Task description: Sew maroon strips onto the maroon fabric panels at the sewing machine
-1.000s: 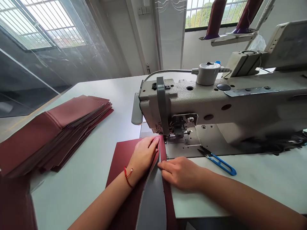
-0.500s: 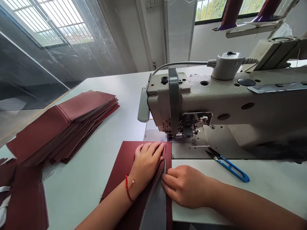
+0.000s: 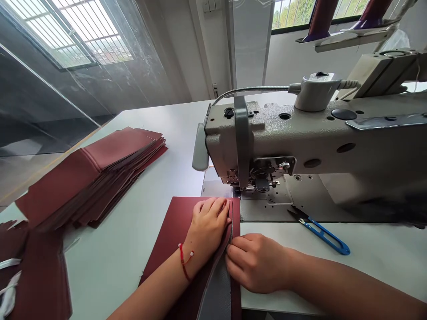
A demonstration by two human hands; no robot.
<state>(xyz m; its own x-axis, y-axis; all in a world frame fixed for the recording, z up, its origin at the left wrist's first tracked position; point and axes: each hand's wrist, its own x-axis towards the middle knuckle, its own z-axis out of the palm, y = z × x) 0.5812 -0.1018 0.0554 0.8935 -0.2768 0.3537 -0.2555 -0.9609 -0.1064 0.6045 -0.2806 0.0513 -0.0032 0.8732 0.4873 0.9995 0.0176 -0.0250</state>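
A maroon leather-like panel (image 3: 176,222) lies flat in front of the sewing machine (image 3: 267,138). Over its right part is a second maroon piece (image 3: 218,255), its right edge curled up to show a grey textured underside (image 3: 220,289). My left hand (image 3: 208,224) presses this upper piece down near the top edge, fingers together and thumb at its curled edge. Lower down, my right hand (image 3: 250,262) is closed in a pinch at the right edge of the pieces; its fingertips partly hide what they grip. The needle area (image 3: 236,192) is just beyond the panel's top right corner.
Blue thread snips (image 3: 323,233) lie right of my right hand, blades against the metal bed. Stacked maroon panels (image 3: 96,164) stand at left, with more maroon pieces (image 3: 43,275) and white ties nearer me. Thread cones (image 3: 323,20) stand above the machine.
My right hand has shifted slightly down, and the curled edge of the upper piece has moved a little. My left hand still presses near the top. The view has shifted slightly.
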